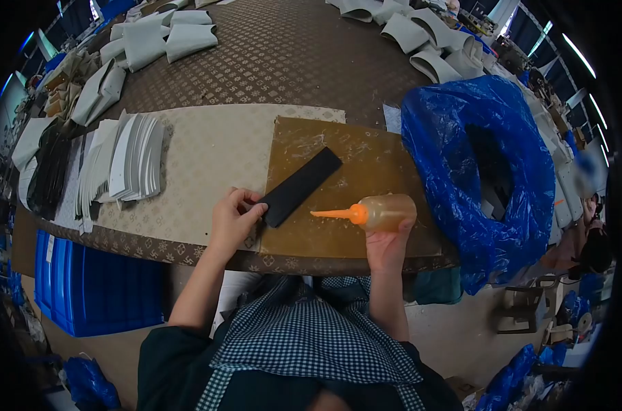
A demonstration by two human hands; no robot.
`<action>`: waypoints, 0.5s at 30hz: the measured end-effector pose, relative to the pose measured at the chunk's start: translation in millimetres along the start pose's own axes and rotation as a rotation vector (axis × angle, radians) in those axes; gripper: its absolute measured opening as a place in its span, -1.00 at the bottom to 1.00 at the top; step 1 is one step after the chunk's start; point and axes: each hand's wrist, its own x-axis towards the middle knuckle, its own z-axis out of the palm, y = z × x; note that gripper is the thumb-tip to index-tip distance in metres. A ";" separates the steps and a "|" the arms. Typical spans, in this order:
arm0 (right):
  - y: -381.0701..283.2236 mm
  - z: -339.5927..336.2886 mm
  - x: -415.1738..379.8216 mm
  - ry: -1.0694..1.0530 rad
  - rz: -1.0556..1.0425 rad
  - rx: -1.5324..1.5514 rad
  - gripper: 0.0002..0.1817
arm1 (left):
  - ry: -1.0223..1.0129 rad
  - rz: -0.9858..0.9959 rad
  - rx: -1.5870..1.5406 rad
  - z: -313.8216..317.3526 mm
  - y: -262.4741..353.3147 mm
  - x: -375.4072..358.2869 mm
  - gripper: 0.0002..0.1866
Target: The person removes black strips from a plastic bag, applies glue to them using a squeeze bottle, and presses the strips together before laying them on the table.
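Note:
My left hand (234, 218) pinches the near end of a flat black strip (302, 186) between thumb and fingers. The strip slants away to the right across a brown, smeared board (372, 161). In my right hand (387, 248) is a squeeze bottle (391, 211) of amber liquid, tipped on its side. Its long orange nozzle (335, 214) points left, close to the strip but apart from it. The fingers behind the bottle are partly hidden.
A blue plastic bag (427, 137) stands open right of the board. Stacked pale strips (136, 161) lie at left beside dark ones (48, 168). Folded grey pieces (143, 41) cover the far table edges. Below the table sits a blue crate (95, 288).

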 end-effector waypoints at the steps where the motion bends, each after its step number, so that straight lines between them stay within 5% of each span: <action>1: 0.6 -1.0 0.1 -0.002 -0.001 -0.022 -0.23 | 0.016 -0.004 -0.031 -0.9 1.0 -1.8 -0.77; 4: 3.4 -3.5 0.3 -0.009 0.004 -0.065 -0.23 | -0.105 -0.175 -0.189 -4.6 -2.3 0.5 -0.77; 10: -0.2 1.2 -2.2 -0.016 0.012 -0.049 -0.22 | -0.214 -0.064 0.068 -6.6 8.7 7.5 -0.77; 15: -1.0 6.8 -4.3 -0.013 0.001 -0.032 -0.21 | -0.340 -0.214 -0.176 -12.7 4.0 15.2 -0.76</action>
